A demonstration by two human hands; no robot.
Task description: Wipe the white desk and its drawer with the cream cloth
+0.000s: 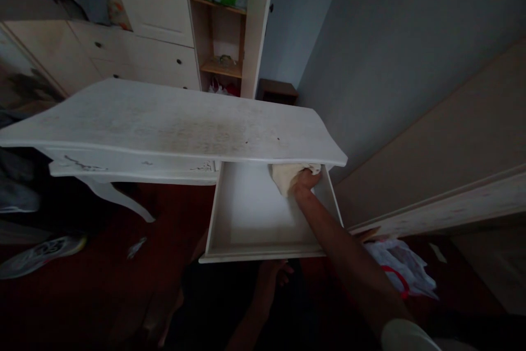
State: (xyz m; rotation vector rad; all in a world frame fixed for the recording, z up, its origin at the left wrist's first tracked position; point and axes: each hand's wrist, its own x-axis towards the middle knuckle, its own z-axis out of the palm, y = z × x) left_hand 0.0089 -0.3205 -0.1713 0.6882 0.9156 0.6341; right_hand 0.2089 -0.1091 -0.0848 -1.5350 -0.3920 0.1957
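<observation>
My right hand [307, 179] reaches into an open white drawer [255, 251] and is closed around a cream cloth [283, 178]. The cloth lies bunched at the drawer's back right corner, against the bottom. Part of it spreads to the left of my fingers. Just below the drawer's front edge, in shadow, is my left hand [274, 273]. Its fingers are curled, and whatever they may hold is hidden. The drawer is pulled out from the right side of a white desk [148, 115] with a dark, smudged top.
Behind the desk stands a white cupboard [160, 0] with an open door and bags on its shelves. A grey wall [394, 66] runs along the right. On the red floor lie a plastic bag [405, 263] at right and a shoe [45, 255] at left.
</observation>
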